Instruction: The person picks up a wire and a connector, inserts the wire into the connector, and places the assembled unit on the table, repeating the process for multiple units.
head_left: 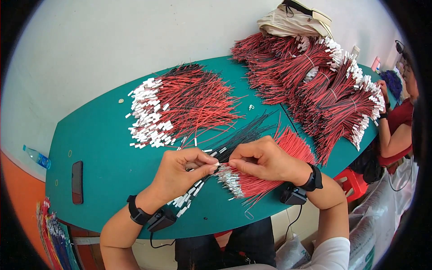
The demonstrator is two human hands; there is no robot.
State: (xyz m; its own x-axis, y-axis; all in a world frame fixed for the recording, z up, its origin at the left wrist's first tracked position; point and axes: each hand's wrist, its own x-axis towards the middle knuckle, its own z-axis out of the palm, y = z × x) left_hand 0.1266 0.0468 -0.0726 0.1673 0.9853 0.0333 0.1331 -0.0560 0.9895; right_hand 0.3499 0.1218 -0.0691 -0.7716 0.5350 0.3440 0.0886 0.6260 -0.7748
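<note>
Above the near part of the green table [108, 180], my two hands meet fingertip to fingertip. My left hand [177, 173] is closed in a pinch on a small white connector housing [218, 164]. Thumb and forefinger of my right hand [270, 159] pinch a red wire [225, 164] at the connector; whether its end is inside, I cannot tell. Beneath my right hand lies a pile of loose red wires [274, 180] with bare metal terminals [230, 182] at their left ends. Black wires [245, 135] with white connectors [191, 195] run under and behind my hands.
A heap of red and black wires [198, 103] with white connectors lies beyond my left hand. Tied wire bundles [315, 85] fill the far right, with a beige bag [294, 22] behind. A phone [77, 182] and bottle [37, 156] are left. A person [398, 130] sits right.
</note>
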